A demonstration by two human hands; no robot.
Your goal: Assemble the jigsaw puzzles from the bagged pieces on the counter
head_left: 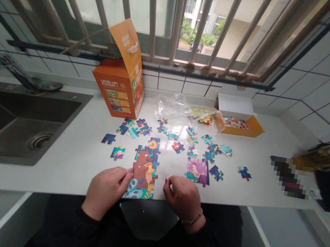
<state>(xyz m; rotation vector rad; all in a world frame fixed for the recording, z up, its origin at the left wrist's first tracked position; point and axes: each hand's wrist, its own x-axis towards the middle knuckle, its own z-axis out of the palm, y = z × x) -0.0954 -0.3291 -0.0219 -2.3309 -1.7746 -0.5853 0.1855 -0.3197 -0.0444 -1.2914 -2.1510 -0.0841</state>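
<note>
A joined puzzle section with a brown bear [141, 166] lies upright before me near the counter's front edge. My left hand [109, 188] rests at its lower left side, fingers curled in and thumb against the edge. My right hand [184, 197] is closed on the counter, right of the bear section and apart from it; no piece shows in its fingers. Just beyond it lies a smaller joined section with a purple peacock [197, 170]. Loose jigsaw pieces are scattered behind, among them a red and purple piece [178, 147] and a dark blue piece [216, 172].
An orange puzzle box [118, 89] stands open at the back left, beside the sink [87, 105]. Clear plastic bags [172, 105] and a yellow tray box [240, 131] with more pieces lie at the back. A pixelated dark object [289, 179] lies far right. Window bars rise behind.
</note>
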